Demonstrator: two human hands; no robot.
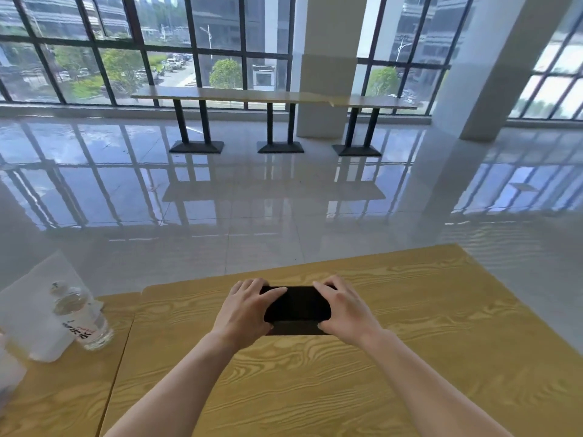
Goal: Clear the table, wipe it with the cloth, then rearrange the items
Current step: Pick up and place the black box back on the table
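Black flat object is over the tabletop centre, near the far edge, shadow visible under its near side. Left hand and right hand each take one short end, grip curled round it. Water bottle stands well apart on the left.

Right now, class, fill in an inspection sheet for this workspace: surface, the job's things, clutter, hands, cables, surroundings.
Surface: wood-grain table; a second table adjoins its left side.
Job's things: black object held at both ends; whether it is the cloth cannot be told.
Clutter: water bottle and translucent white container on the second table.
Hands: left hand and right hand both grip the black object.
Cables: nothing seen.
Surroundings: glossy tiled floor, long counter by the windows, white pillar.
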